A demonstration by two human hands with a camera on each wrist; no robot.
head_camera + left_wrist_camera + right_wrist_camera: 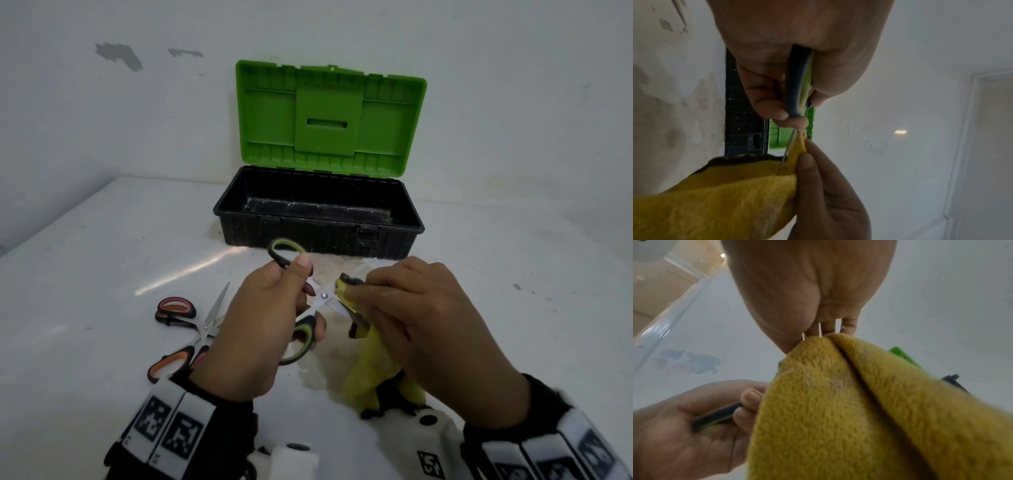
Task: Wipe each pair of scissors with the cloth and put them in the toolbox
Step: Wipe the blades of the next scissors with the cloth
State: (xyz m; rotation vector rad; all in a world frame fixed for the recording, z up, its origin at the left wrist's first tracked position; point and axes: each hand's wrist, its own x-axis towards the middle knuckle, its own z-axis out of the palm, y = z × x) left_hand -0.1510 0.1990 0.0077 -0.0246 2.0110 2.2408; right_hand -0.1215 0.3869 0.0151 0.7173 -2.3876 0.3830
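Note:
My left hand point(270, 318) grips the handles of the green-and-black scissors point(320, 296), held above the table with the blades spread. My right hand point(411, 308) pinches the yellow cloth point(370, 370) around one blade; the blade tips are hidden in the cloth. In the left wrist view the green scissors point(799, 84) run from my palm into the yellow cloth point(735, 194). The right wrist view is mostly filled by the cloth point(859, 402). Two more scissors lie at the left: a red-handled pair point(178, 310) and an orange-handled pair point(169, 365). The toolbox point(318, 219) stands open behind, its black tub showing nothing inside.
The toolbox's green lid point(329, 113) stands upright against the white wall. The white table point(513, 308) has stains near the box's front. The two lying scissors cross each other close to my left wrist.

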